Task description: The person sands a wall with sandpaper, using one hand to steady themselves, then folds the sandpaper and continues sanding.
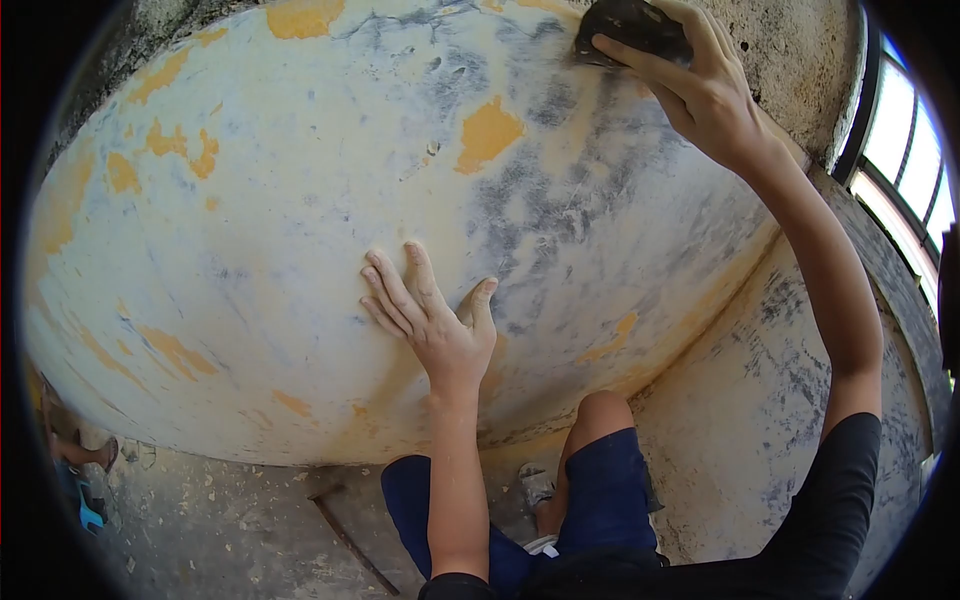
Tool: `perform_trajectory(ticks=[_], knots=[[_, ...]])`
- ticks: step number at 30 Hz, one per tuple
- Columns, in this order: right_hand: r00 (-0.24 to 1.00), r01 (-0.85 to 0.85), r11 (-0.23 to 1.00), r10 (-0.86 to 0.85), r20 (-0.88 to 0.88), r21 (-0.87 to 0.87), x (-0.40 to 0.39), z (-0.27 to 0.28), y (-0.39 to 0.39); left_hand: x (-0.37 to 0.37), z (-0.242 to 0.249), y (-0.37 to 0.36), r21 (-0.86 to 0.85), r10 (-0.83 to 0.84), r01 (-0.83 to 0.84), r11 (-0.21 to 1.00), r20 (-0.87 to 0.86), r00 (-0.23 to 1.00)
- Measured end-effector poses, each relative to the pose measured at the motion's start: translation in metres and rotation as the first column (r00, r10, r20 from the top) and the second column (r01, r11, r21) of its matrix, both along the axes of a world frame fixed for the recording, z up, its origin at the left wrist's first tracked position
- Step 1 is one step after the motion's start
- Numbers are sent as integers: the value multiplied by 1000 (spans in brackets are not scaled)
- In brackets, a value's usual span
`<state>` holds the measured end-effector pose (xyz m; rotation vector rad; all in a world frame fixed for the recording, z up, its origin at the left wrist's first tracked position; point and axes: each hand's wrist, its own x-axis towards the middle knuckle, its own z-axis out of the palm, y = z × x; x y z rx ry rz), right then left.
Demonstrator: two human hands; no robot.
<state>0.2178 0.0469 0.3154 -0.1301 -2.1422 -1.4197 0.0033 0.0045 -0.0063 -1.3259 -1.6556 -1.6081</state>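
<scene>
A large, pale, curved surface (290, 200) fills most of the head view, marked with orange patches and dark grey smudges. Flat against its middle rests my left hand (430, 320), fingers spread and dusty, holding nothing. At the upper right, my right hand (705, 85) grips a dark, rounded block (635, 30) that looks like a sanding block. The block is against the surface near its top edge, beside a heavily smudged area. Its underside is hidden.
A second pale, scuffed surface (730, 400) adjoins on the right. On the grey floor (220, 510) lies a thin rod (352, 543). Another person's foot (100, 455) and a blue object (90, 515) show at the far left. A barred window (905, 140) is at upper right.
</scene>
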Motion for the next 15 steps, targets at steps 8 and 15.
perform_trajectory(ticks=[8,15], knots=[[989,-147,989,147,20,-33,-69,4,1,2,2,-1,16,6,-6,1000,-7,1000],[984,-170,978,175,-34,123,-19,-14,20,2,1,0,17,-6,6,1000,9,1000]])
